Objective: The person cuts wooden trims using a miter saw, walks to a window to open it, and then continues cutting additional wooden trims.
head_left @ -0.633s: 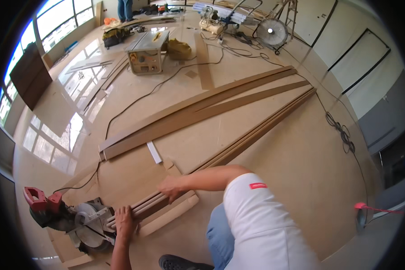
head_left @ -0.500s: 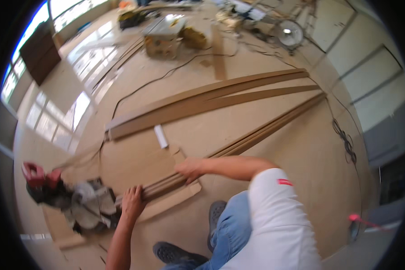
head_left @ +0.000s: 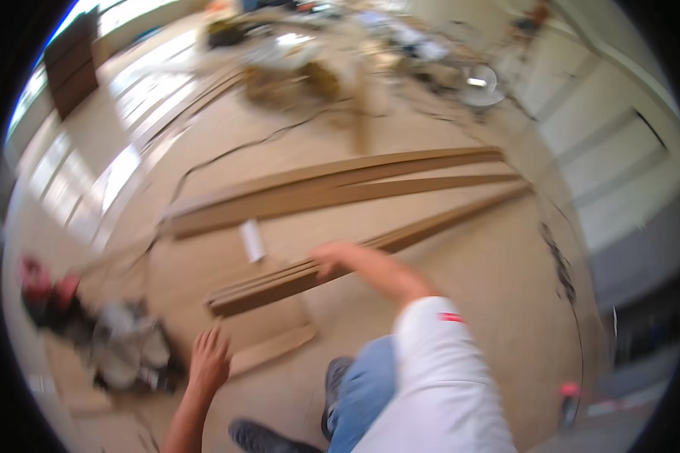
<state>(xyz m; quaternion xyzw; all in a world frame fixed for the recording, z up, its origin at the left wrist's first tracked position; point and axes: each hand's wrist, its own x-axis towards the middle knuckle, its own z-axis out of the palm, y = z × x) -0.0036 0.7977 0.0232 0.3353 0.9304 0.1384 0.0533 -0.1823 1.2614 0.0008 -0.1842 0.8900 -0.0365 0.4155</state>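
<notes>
A long brown profiled trim board (head_left: 268, 291) runs from the middle of the floor toward the far right, with grooves along its top. My right hand (head_left: 331, 260) grips it a short way from its near left end. Below that end and apart from the board is my left hand (head_left: 209, 357), its fingers stretched out and nothing in them. A mitre saw (head_left: 128, 343) with a red handle stands on the left, a little away from the board's end; motion blurs it.
Flattened cardboard (head_left: 193, 264) lies under the board's left end, with a small white strip (head_left: 252, 240) on it. More long brown boards (head_left: 279, 204) lie beyond. Black cables (head_left: 242, 145) cross the floor. A round fan-like object (head_left: 482, 84) stands far right.
The board's left end has come away from the saw, rising toward the upper right. My left hand has let go of it. My right hand still grips it. The whole view has shifted.
</notes>
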